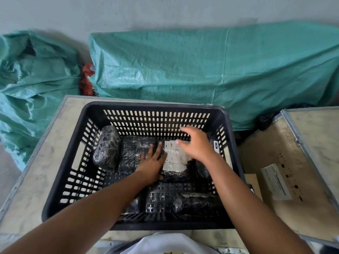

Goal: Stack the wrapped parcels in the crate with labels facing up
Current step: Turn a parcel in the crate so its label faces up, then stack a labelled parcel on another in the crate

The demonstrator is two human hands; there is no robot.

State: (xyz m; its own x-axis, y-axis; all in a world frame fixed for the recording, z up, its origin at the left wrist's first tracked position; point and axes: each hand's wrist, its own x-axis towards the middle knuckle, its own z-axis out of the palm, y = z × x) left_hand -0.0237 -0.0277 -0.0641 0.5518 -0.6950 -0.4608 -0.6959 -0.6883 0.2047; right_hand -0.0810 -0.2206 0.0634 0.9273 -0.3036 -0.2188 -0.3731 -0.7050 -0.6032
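Black perforated plastic crate (pixel 146 107) sits on pale wooden desk (pixel 45 162). Inside, black parcels in clear shrink-wrap: labelled parcel (pixel 176 162) at centre, white label up; plain flat parcel (pixel 134 153) just left; bulkier parcel (pixel 107 147) tilted against left wall. Left hand (pixel 152 162) flat, fingers spread, on labelled parcel's left edge. Right hand (pixel 196 143) open wide, above label, holding nothing.

Both bare arms outstretched, left hand (pixel 153 160) flat, right hand (pixel 197 143) spread, palm down.
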